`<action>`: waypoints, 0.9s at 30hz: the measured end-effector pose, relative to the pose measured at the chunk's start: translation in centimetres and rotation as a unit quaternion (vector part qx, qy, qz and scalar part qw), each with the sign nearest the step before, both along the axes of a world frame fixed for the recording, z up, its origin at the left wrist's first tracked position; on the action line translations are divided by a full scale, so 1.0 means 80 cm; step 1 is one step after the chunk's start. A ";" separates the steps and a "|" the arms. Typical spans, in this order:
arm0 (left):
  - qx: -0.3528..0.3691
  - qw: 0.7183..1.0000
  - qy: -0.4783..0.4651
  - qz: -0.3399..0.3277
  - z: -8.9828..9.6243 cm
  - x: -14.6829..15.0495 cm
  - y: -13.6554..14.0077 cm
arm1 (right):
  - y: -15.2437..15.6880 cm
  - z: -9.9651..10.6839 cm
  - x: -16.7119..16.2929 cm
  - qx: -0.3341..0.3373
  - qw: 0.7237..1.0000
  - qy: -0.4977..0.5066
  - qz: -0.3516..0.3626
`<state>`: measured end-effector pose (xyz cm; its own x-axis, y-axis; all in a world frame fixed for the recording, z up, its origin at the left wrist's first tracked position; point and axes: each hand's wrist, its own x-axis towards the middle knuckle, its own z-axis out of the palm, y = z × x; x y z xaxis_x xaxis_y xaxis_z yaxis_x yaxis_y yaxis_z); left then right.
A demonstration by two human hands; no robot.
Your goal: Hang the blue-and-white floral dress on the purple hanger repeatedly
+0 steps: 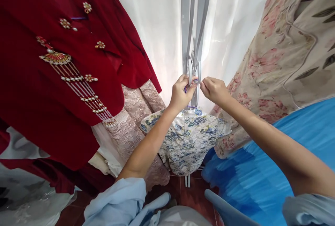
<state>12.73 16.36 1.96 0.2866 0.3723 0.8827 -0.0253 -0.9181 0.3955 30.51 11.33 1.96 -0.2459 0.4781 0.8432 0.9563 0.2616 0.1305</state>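
Note:
My left hand [181, 93] is closed around a thin purple hanger [186, 89] beside the white door handles [199, 72]. Another bit of purple shows at the neck of a white top with blue flowers [187, 131], which hangs just below my hands in front of the doors. My right hand [214, 89] is held in a pinch against the right-hand handle. Whatever lies between its fingertips is hidden or too small to name.
On the left hangs a dark red velvet jacket [104, 65] with beaded brooches, over a pale pink textured skirt [136, 114]. A beige floral garment [267, 68] and bright blue fabric [261, 166] are on the right. White curtains [154, 20] back the doors above red floor tiles [174, 191].

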 end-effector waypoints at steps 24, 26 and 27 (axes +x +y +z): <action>0.030 0.998 -0.001 0.059 -0.011 0.006 0.008 | -0.025 0.012 -0.010 -0.049 0.999 -0.023 0.002; 0.027 0.997 -0.002 0.067 -0.012 0.007 0.008 | -0.027 0.010 -0.014 -0.055 0.998 -0.003 0.000; 0.028 0.997 -0.003 0.068 -0.012 0.007 0.008 | -0.028 0.010 -0.016 -0.058 0.998 0.006 -0.001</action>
<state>13.32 16.98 1.02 0.2313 0.3582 0.9045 0.0988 -0.9336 0.3445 29.22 9.12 2.75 -0.2352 0.5730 0.7851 0.9582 0.2719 0.0886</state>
